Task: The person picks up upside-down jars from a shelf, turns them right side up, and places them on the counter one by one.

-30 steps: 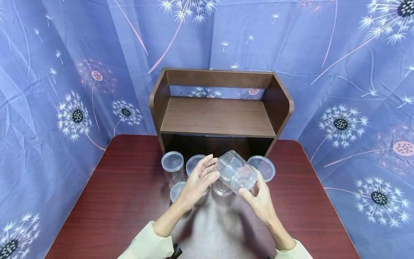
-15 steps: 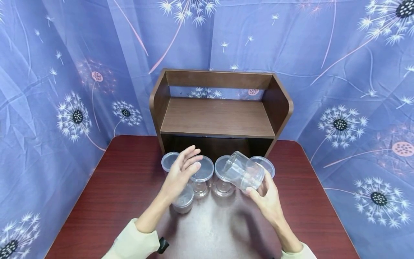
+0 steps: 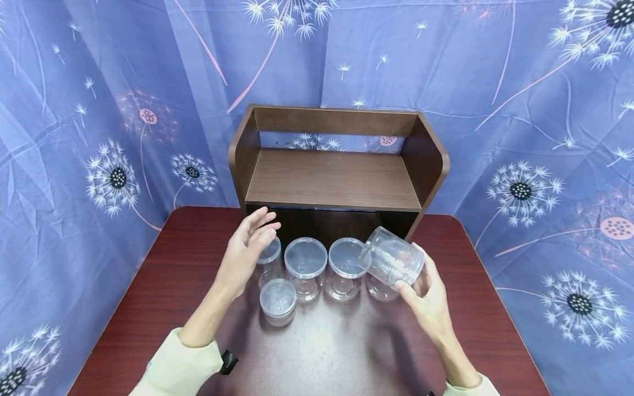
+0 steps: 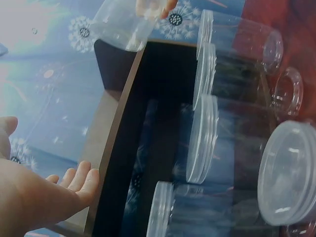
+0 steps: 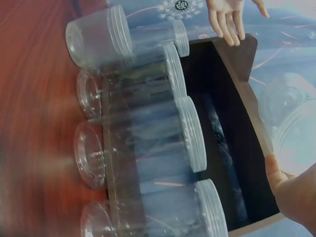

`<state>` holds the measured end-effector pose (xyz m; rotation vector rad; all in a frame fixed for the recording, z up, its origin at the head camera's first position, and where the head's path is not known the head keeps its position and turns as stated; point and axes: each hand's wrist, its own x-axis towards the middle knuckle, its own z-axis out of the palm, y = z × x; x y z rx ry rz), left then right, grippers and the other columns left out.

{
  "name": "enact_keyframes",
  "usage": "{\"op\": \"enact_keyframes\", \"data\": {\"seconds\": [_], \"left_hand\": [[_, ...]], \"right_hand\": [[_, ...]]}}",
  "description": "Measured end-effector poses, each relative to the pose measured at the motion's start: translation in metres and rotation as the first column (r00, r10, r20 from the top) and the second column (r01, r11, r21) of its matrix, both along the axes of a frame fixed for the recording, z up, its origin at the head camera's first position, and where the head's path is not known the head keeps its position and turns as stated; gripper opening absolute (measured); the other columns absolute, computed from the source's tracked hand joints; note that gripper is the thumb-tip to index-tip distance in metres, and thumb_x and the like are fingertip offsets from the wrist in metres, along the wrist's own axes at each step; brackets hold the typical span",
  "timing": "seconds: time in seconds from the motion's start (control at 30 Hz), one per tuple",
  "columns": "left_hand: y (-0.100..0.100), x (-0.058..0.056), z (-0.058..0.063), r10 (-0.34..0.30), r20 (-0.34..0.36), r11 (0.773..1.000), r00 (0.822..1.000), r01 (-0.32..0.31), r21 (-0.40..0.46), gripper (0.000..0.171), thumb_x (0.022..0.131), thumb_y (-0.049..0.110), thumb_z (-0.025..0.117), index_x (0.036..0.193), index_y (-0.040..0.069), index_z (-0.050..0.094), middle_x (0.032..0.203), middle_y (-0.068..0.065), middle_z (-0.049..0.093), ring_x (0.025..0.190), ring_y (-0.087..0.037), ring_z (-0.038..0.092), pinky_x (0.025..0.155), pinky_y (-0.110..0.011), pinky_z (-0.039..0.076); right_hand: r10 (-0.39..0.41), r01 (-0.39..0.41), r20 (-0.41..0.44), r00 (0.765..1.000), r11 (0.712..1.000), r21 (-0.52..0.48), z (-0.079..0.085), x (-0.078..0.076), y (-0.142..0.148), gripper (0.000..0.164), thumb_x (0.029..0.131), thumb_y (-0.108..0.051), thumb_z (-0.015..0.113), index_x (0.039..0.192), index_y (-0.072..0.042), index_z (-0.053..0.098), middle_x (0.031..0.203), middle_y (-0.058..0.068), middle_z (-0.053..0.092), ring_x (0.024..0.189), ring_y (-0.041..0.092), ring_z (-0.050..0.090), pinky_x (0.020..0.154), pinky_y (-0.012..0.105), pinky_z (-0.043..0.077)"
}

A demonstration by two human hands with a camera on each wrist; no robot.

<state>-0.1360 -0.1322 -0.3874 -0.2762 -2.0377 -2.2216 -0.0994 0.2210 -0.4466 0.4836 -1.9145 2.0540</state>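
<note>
My right hand [image 3: 432, 302] grips a clear plastic jar [image 3: 393, 256], raised and tilted with its lid end towards the palm. In the right wrist view this jar [image 5: 298, 126] sits beside the thumb. My left hand [image 3: 242, 253] hovers with loosely extended fingers above a lidded slim jar [image 3: 270, 253], holding nothing. Two lidded tall jars [image 3: 306, 258] [image 3: 348, 257] stand upright in the middle of the row. Another upright jar [image 3: 381, 289] is mostly hidden behind the raised one. A short lidded jar [image 3: 278, 302] stands in front of the row.
Behind the jars stands a dark brown two-level shelf [image 3: 333, 176] with raised sides, its lower compartment [image 3: 337, 223] facing the row. The red-brown table [image 3: 163, 286] carries everything. A blue dandelion-print curtain [image 3: 148, 66] surrounds its back and sides.
My left hand has moved left, away from the tilted jar, uncovering the middle jars and the short one. My right hand has carried the tilted jar to the right, over the rightmost standing jar.
</note>
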Motion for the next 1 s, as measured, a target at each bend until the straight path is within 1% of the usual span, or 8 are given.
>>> {"op": "enact_keyframes", "data": {"seconds": [0.13,0.23,0.33,0.5,0.63,0.73,0.87,1.0], "left_hand": [[-0.011,-0.002,0.004,0.032,-0.003,0.999,0.999,-0.032,-0.004,0.060,0.101,0.004,0.058,0.156,-0.002,0.034,0.150,-0.017,0.050,0.129,-0.024,0.058,0.104,-0.023,0.046],[-0.019,-0.003,0.007,0.060,-0.003,0.998,0.998,-0.060,-0.011,0.060,0.102,0.003,0.058,0.156,-0.003,0.034,0.149,-0.018,0.050,0.125,-0.017,0.060,0.102,-0.022,0.047],[-0.026,-0.005,0.011,0.094,0.012,0.995,0.995,-0.094,-0.018,0.058,0.103,0.005,0.057,0.156,-0.003,0.035,0.148,-0.016,0.050,0.122,-0.014,0.061,0.101,-0.021,0.048],[-0.036,-0.008,0.014,0.135,0.032,0.991,0.990,-0.135,-0.021,0.056,0.104,0.008,0.057,0.155,-0.003,0.036,0.147,-0.014,0.051,0.120,-0.014,0.062,0.101,-0.022,0.049],[-0.043,-0.010,0.015,0.170,0.024,0.985,0.985,-0.169,-0.030,0.056,0.105,0.009,0.058,0.155,-0.003,0.037,0.147,-0.015,0.051,0.120,-0.012,0.061,0.100,-0.021,0.049],[-0.047,-0.012,0.016,0.205,0.013,0.977,0.979,-0.204,-0.069,0.057,0.104,0.011,0.059,0.156,0.000,0.038,0.148,-0.016,0.051,0.120,-0.011,0.060,0.101,-0.020,0.047],[-0.051,-0.017,0.017,0.252,-0.011,0.959,0.968,-0.251,-0.128,0.057,0.103,0.015,0.062,0.155,0.002,0.040,0.147,-0.012,0.053,0.122,-0.011,0.057,0.104,-0.018,0.044],[-0.054,-0.024,0.016,0.281,-0.020,0.946,0.960,-0.280,-0.163,0.059,0.102,0.018,0.065,0.155,0.003,0.042,0.146,-0.011,0.054,0.125,-0.015,0.055,0.108,-0.023,0.041]], "right_hand": [[-0.037,0.037,0.017,0.999,0.999,0.007,0.005,0.001,0.008,0.080,0.085,0.024,0.059,0.157,0.002,0.032,0.141,0.005,0.054,0.127,0.010,0.057,0.105,0.019,0.044],[-0.058,0.058,0.011,0.998,0.998,0.003,0.009,0.001,0.014,0.080,0.085,0.025,0.058,0.157,0.002,0.033,0.140,0.006,0.054,0.126,0.010,0.058,0.104,0.019,0.045],[-0.073,0.073,0.003,0.997,0.997,-0.001,0.012,0.001,0.021,0.080,0.085,0.027,0.057,0.157,0.003,0.033,0.139,0.007,0.055,0.124,0.011,0.058,0.102,0.018,0.046],[-0.120,0.120,0.003,0.993,0.993,0.013,0.019,0.002,0.032,0.080,0.086,0.026,0.057,0.158,0.002,0.033,0.138,0.007,0.056,0.123,0.013,0.059,0.099,0.017,0.048],[-0.139,0.139,-0.006,0.990,0.990,0.001,0.025,0.002,0.040,0.081,0.086,0.026,0.056,0.159,0.000,0.033,0.140,0.008,0.055,0.122,0.014,0.057,0.097,0.017,0.049],[-0.137,0.137,-0.031,0.990,0.990,-0.029,0.030,0.003,0.045,0.081,0.085,0.027,0.056,0.158,0.001,0.033,0.142,0.009,0.054,0.123,0.016,0.056,0.097,0.017,0.049],[-0.124,0.119,-0.079,0.989,0.991,-0.069,0.035,0.002,0.052,0.081,0.083,0.029,0.055,0.157,0.004,0.033,0.141,0.012,0.054,0.125,0.018,0.056,0.098,0.019,0.049],[-0.125,0.117,-0.113,0.986,0.990,-0.077,0.040,0.001,0.058,0.080,0.082,0.030,0.054,0.156,0.007,0.034,0.139,0.014,0.055,0.125,0.020,0.056,0.098,0.019,0.049]]}}
